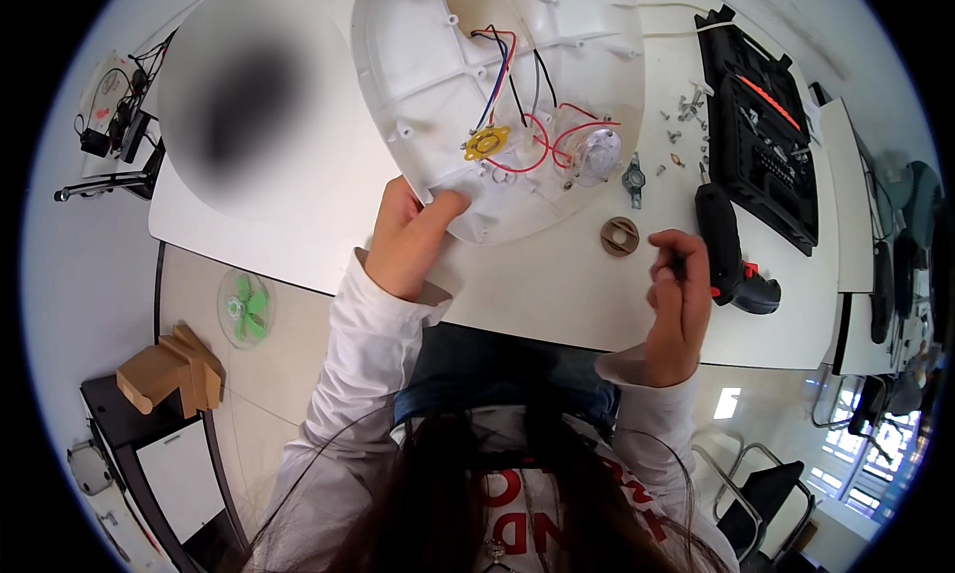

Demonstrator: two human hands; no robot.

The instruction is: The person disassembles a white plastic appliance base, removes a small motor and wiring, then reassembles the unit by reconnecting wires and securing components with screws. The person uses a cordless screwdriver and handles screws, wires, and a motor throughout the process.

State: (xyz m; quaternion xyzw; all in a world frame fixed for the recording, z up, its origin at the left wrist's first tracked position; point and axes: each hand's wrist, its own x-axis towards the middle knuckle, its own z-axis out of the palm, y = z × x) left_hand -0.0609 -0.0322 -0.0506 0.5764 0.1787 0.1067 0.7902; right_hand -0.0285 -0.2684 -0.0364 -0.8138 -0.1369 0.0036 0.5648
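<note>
Item: white plastic shell (438,86), large, rounded, lying open side up on the white surface (557,294), at the far middle. Ribs and screw posts show inside.

Fittings inside the shell: red, blue and black wires (517,105); a small yellow part (485,141); a clear round part (595,157).

Left hand (406,237): grips the near rim of the shell, thumb over the edge, fingers hidden beneath.

Right hand (678,292): clenched about a small dark object, too small to identify, held above the surface near the front edge.

Handling, by judgement: the shell looks light and fairly stiff, yet thin enough to flex or crack under a hard squeeze. The wires look delicate and should not be pulled. Best hold is the rim or a rib, well away from the wiring.

Also on the surface: brown ring (620,236), grey metal piece (634,178), loose screws (682,110), black electric screwdriver (731,260) just beside the right hand, open black tool case (761,140).

Room: pale floor; small green fan (245,307) and cardboard pieces (169,369) to the left; black chair (766,493) at lower right; a second table (854,275) to the right.
</note>
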